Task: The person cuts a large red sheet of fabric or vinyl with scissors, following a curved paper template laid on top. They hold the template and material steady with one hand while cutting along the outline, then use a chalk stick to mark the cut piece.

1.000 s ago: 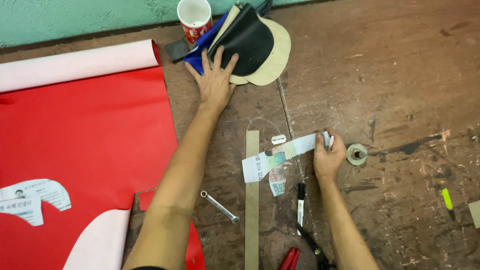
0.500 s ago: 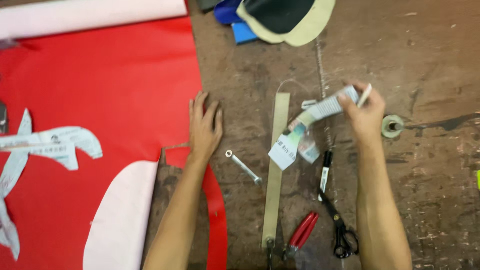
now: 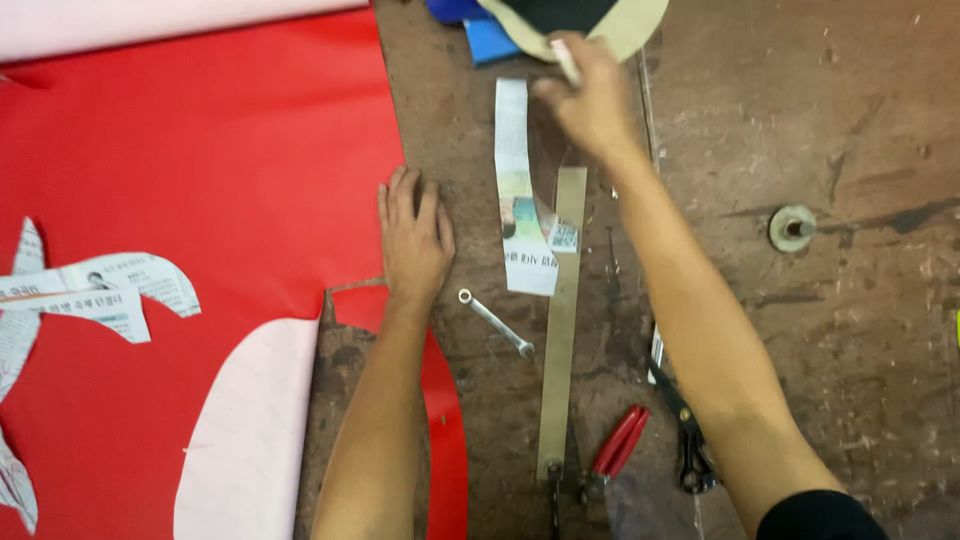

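— Left hand [image 3: 412,238]?
— Flat, palm down, fingers spread, gripping nothing. Resting at the edge of the red sheet [image 3: 200,180], partly on the bare brown tabletop [image 3: 820,400].

— Right hand [image 3: 590,100]?
— Reaching up the tabletop, blurred. Closed around a slim pale pen [image 3: 566,60], probably a marker; too smeared to tell more. Just beside the top of a paper strip [image 3: 520,190].

— The strip?
— Cut newspaper, long and narrow, lying between the two hands. Lower end overlapping a metal ruler [image 3: 560,330] that runs down toward the bottom edge.

— Near the ruler?
— Small wrench [image 3: 496,324] just left of it, close below the left hand. Red-handled pliers [image 3: 618,444] to its lower right. Black scissors [image 3: 688,440] beside those, partly hidden under the right forearm.

— Top of the view?
— Tan oval piece [image 3: 640,22] with a black piece [image 3: 560,12] on it, cut off by the frame, touching or nearly touching the right hand. Blue scrap [image 3: 492,40] just left of them.

— Elsewhere?
— Round metal disc [image 3: 792,228] alone at right, well apart from both hands. On the red sheet at far left, curved newspaper cutouts [image 3: 110,290]. Pale rounded cut-out area [image 3: 250,430] in the sheet's lower part. Pale roll [image 3: 150,20] along the sheet's top edge.
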A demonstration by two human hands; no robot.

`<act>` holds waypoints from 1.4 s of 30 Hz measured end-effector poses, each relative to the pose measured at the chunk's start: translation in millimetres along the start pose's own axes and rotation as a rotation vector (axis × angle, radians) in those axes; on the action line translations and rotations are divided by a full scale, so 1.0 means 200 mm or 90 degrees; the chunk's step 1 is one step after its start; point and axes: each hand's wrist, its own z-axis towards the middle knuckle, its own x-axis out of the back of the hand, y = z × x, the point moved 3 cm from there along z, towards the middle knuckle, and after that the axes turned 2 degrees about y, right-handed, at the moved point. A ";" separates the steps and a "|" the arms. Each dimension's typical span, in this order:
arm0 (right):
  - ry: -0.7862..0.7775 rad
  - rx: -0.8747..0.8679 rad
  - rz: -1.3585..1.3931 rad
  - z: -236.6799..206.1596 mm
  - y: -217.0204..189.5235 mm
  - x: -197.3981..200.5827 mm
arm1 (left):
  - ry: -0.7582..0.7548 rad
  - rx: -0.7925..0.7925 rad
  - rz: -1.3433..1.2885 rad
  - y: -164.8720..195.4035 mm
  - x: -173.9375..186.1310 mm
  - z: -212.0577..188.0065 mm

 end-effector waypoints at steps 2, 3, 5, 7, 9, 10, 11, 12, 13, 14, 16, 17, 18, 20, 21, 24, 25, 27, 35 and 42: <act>0.101 0.011 -0.001 -0.18 0.17 0.17 | -0.005 -0.006 0.016 0.00 -0.01 -0.02; 0.118 0.029 -0.056 -0.32 0.26 0.31 | -0.022 0.000 0.019 0.00 -0.01 -0.04; 0.161 -0.136 -0.179 -0.55 0.44 0.56 | -0.036 0.004 0.026 -0.01 -0.03 -0.04; 0.168 -0.366 -0.264 -0.79 0.61 0.77 | -0.054 0.001 0.035 -0.01 -0.04 -0.03; 0.164 -0.386 -0.338 -0.97 0.71 0.93 | -0.065 0.002 0.045 0.00 -0.04 -0.02; 0.172 -0.358 -0.314 -1.02 0.74 0.95 | -0.063 0.003 0.048 0.00 -0.04 -0.01; 0.179 -0.331 -0.290 -1.05 0.79 0.94 | -0.062 0.004 0.052 0.00 -0.03 -0.01; 0.213 -0.322 -0.270 -1.06 0.83 0.94 | -0.057 0.006 0.052 0.01 -0.03 -0.01; 0.237 -0.320 -0.250 -1.08 0.86 0.91 | -0.062 0.013 0.052 0.01 -0.03 -0.01; 0.260 -0.319 -0.229 -1.10 0.88 0.89 | -0.069 0.020 0.056 0.01 -0.02 -0.01; 0.283 -0.282 -0.289 -1.12 0.88 0.86 | -0.063 0.012 0.061 0.01 -0.01 -0.01; 0.308 -0.258 -0.320 -1.12 0.85 0.86 | -0.051 0.001 0.059 0.02 -0.01 -0.01; 0.340 -0.306 -0.288 -1.10 0.83 0.84 | -0.052 0.003 0.061 0.01 -0.02 -0.01; 0.392 -0.405 -0.227 -1.05 0.73 0.78 | -0.065 0.016 0.061 0.00 -0.03 0.00; 0.451 -0.359 0.121 -1.00 0.65 0.72 | -0.069 0.011 0.067 0.00 -0.03 0.00; 0.236 -0.008 -0.178 -0.81 0.25 0.44 | -0.080 0.017 0.094 -0.01 -0.04 -0.02; 0.235 0.007 -0.128 -0.72 0.15 0.33 | -0.085 0.020 0.099 -0.01 -0.04 -0.02; 0.232 0.064 -0.071 -0.55 -0.02 0.17 | -0.092 0.020 0.093 -0.01 -0.04 -0.03; 0.060 -0.030 -0.122 -0.27 -0.24 -0.20 | -0.064 0.017 0.074 -0.01 -0.04 -0.03; 0.112 0.095 -0.015 -0.53 -0.24 -0.01 | -0.085 0.003 0.087 -0.02 -0.07 -0.04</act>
